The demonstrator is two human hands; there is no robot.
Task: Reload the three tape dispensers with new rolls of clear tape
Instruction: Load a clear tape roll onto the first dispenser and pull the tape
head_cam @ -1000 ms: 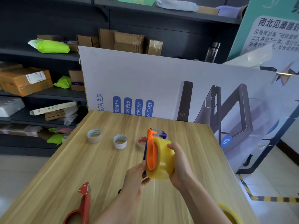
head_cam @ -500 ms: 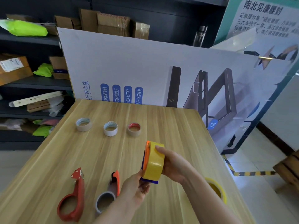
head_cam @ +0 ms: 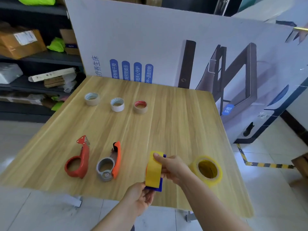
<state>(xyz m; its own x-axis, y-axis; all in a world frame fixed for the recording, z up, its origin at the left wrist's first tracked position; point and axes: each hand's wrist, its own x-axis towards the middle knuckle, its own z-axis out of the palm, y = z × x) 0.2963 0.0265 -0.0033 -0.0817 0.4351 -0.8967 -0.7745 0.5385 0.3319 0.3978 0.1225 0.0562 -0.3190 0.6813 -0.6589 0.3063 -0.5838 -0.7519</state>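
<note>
I hold a blue and orange tape dispenser [head_cam: 158,187] with a yellowish clear tape roll [head_cam: 153,170] mounted in it, just above the table's near edge. My right hand [head_cam: 173,169] grips the roll from the right side, thumb on top. My left hand [head_cam: 140,197] pinches the dispenser's blue bottom end. A red dispenser [head_cam: 78,162] and a grey and orange dispenser [head_cam: 110,164] lie without rolls to the left. Another new clear tape roll [head_cam: 207,170] lies flat to the right of my hands.
Three used tape cores [head_cam: 92,98] [head_cam: 117,104] [head_cam: 140,106] stand in a row at the far side of the wooden table [head_cam: 175,127]. A large printed board [head_cam: 150,39] leans behind the table. Shelves with boxes [head_cam: 21,40] stand at the left.
The dispenser with the roll has come down and toward me, from mid-table height to the near edge. The view tilted down, so the two other dispensers and the spare roll came into view.
</note>
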